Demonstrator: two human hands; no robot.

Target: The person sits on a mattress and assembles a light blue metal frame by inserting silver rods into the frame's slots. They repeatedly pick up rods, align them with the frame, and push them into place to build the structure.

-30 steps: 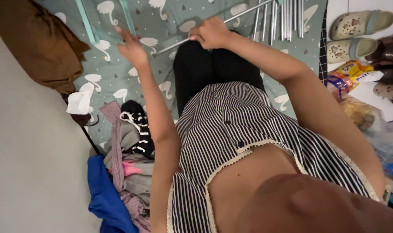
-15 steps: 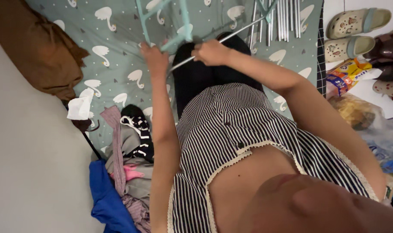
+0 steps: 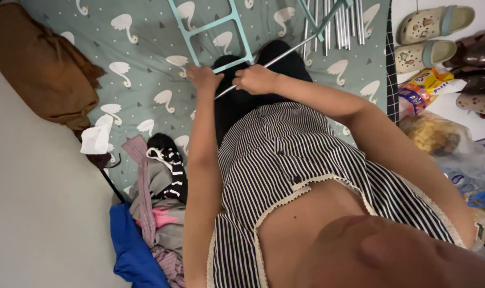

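Fitting a metal rod to the teal plastic frame over our lap, we clamp the left hand on the frame's bottom bar and the right hand around the rod; next, likely, aligning the rod's end carefully.

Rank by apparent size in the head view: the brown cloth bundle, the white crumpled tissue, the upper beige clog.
1. brown cloth bundle, plainly largest.
2. upper beige clog.
3. white crumpled tissue, smallest, though it looks close to the clog in size, so that order is unsure.
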